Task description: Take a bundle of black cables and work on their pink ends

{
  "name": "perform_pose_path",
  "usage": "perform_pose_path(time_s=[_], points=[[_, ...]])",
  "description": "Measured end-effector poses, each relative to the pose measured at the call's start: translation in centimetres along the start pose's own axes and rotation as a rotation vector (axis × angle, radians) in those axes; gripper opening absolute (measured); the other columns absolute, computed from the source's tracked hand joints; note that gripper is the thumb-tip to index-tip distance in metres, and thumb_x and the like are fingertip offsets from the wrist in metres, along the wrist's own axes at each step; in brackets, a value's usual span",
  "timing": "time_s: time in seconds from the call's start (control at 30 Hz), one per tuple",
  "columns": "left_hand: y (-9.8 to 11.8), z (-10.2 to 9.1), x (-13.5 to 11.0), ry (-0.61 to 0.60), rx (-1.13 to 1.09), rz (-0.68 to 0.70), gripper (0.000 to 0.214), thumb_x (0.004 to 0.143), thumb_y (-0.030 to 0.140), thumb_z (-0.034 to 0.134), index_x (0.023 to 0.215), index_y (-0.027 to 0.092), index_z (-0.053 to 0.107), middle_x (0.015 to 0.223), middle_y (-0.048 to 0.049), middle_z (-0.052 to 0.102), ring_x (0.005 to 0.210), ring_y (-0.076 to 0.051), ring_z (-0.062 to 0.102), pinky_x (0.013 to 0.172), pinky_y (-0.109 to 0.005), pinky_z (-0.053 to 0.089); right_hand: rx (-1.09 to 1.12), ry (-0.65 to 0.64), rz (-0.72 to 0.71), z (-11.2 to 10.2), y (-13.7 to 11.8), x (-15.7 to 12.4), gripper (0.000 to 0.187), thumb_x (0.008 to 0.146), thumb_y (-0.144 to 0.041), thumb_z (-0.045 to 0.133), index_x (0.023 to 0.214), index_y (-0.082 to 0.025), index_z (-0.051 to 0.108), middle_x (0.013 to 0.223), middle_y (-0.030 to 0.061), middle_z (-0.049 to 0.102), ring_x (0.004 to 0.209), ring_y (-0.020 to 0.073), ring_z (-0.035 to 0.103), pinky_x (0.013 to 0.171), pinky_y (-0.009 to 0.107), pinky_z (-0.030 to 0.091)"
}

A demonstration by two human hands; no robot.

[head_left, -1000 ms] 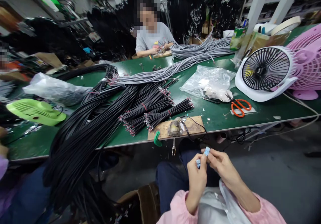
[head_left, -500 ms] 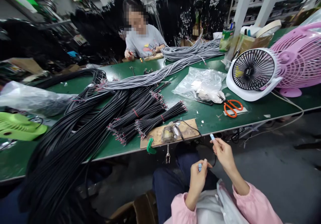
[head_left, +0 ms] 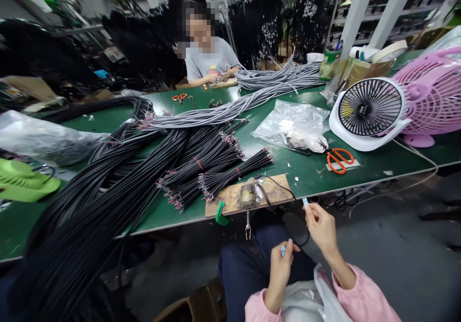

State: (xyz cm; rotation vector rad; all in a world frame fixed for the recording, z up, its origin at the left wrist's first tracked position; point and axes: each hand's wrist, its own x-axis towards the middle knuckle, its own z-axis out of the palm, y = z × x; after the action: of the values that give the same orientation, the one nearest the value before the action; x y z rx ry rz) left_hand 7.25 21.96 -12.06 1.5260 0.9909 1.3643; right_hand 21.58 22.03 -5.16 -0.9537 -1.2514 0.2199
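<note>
Right hand (head_left: 322,226) pinches a blue piece (head_left: 305,201) low, likely so it juts clear; left hand (head_left: 280,267) pinches a second blue bit (head_left: 283,251).

The left hand (head_left: 281,263) is pinching low, the right hand (head_left: 320,223) is pinching farther forward, and 2 bare wrists (head_left: 333,250) are showing.

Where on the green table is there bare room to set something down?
Bare green table shows ahead of the right hand, between the wooden board and orange scissors, and right of those scissors, before the white fan; scraps lie on both. It's crowded leftward with black cables and around the pink fan.
</note>
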Motion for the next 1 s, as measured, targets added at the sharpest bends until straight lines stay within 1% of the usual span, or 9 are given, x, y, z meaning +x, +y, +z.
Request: perform_pose_path(time_s=[0.17, 0.3, 0.4, 0.47, 0.57, 0.67, 0.8, 0.93, 1.0], points=[[-1.3, -1.9, -0.1, 0.008, -0.072, -0.033, 0.055, 0.067, 0.066, 0.064, 0.071, 0.011, 0.062, 0.047, 0.0061, 0.033, 0.041, -0.006, 0.024, 0.040, -0.021, 0.013, -0.153, 0.210, -0.004, 2.1, -0.1, -0.7, 0.037, 0.088, -0.049, 0.046, 0.084, -0.015, 0.062, 0.058, 0.0050, 0.058, 0.051, 0.0169, 0.051, 0.055, 0.026, 0.028], [-1.8, -4.0, -0.2, -0.032, -0.148, -0.104, 0.052, 0.062, 0.060, 0.071, 0.082, 0.014, 0.056, 0.050, 0.0091, 0.029, 0.040, -0.005, 0.020, 0.038, -0.020, 0.011, -0.165, 0.255, 0.028, 2.6, 0.6, -0.9, 0.038, 0.087, -0.050, 0.048, 0.086, -0.015, 0.062, 0.059, 0.0044, 0.058, 0.050, 0.0160, 0.050, 0.055, 0.026, 0.029], [-1.0, -5.2, -0.3, -0.085, -0.236, -0.167, 0.048, 0.064, 0.054, 0.071, 0.085, 0.015, 0.052, 0.053, 0.0109, 0.023, 0.040, -0.003, 0.012, 0.038, -0.019, 0.007, -0.109, 0.202, 0.055, 1.9, 1.0, -1.0, 0.038, 0.087, -0.051, 0.049, 0.088, -0.015, 0.061, 0.058, 0.0024, 0.055, 0.050, 0.0143, 0.048, 0.054, 0.024, 0.031], [-0.1, -5.5, -0.4, -0.118, -0.298, -0.183, 0.044, 0.065, 0.049, 0.071, 0.086, 0.015, 0.052, 0.055, 0.0110, 0.022, 0.042, -0.003, 0.010, 0.040, -0.019, 0.006, -0.042, 0.135, 0.073, 1.3, 1.4, -0.9, 0.040, 0.089, -0.052, 0.047, 0.091, -0.015, 0.060, 0.056, 0.0007, 0.051, 0.048, 0.0130, 0.045, 0.051, 0.023, 0.031], [1.0, -5.3, -0.5, -0.154, -0.355, -0.163, 0.042, 0.066, 0.043, 0.072, 0.089, 0.013, 0.054, 0.056, 0.0104, 0.023, 0.044, -0.002, 0.013, 0.043, -0.018, 0.008, 0.086, 0.015, 0.093, 0.6, 2.0, -0.5, 0.045, 0.089, -0.055, 0.045, 0.092, -0.013, 0.059, 0.053, -0.0019, 0.043, 0.046, 0.0113, 0.039, 0.046, 0.022, 0.028], [1.3, -4.8, -0.9, -0.163, -0.357, -0.134, 0.042, 0.067, 0.043, 0.073, 0.088, 0.012, 0.055, 0.055, 0.0102, 0.025, 0.044, -0.002, 0.014, 0.043, -0.018, 0.008, 0.205, -0.076, 0.105, 0.3, 2.6, 0.0, 0.047, 0.088, -0.057, 0.047, 0.086, -0.012, 0.057, 0.050, -0.0040, 0.038, 0.044, 0.0094, 0.034, 0.043, 0.021, 0.023], [-0.1, -5.0, -2.2, -0.117, -0.322, -0.138, 0.043, 0.068, 0.048, 0.073, 0.083, 0.012, 0.055, 0.051, 0.0113, 0.022, 0.042, -0.002, 0.011, 0.041, -0.019, 0.005, 0.319, -0.120, 0.119, 0.2, 3.1, 0.6, 0.048, 0.086, -0.059, 0.050, 0.084, -0.011, 0.056, 0.048, -0.0057, 0.034, 0.041, 0.0076, 0.029, 0.041, 0.020, 0.019], [-2.2, -5.8, -3.4, -0.049, -0.307, -0.180, 0.048, 0.062, 0.052, 0.076, 0.079, 0.013, 0.054, 0.047, 0.0129, 0.018, 0.040, -0.002, 0.009, 0.040, -0.019, 0.003, 0.378, -0.141, 0.126, 0.3, 3.4, 0.9, 0.049, 0.084, -0.059, 0.052, 0.084, -0.010, 0.055, 0.048, -0.0059, 0.034, 0.042, 0.0069, 0.028, 0.042, 0.020, 0.018], [-2.8, -6.0, -3.5, -0.035, -0.309, -0.193, 0.049, 0.060, 0.052, 0.077, 0.078, 0.012, 0.055, 0.047, 0.0127, 0.018, 0.040, -0.002, 0.011, 0.040, -0.019, 0.003, 0.391, -0.144, 0.128, 0.4, 3.6, 1.0, 0.050, 0.083, -0.060, 0.052, 0.084, -0.010, 0.056, 0.047, -0.0059, 0.034, 0.041, 0.0067, 0.028, 0.042, 0.020, 0.018]])
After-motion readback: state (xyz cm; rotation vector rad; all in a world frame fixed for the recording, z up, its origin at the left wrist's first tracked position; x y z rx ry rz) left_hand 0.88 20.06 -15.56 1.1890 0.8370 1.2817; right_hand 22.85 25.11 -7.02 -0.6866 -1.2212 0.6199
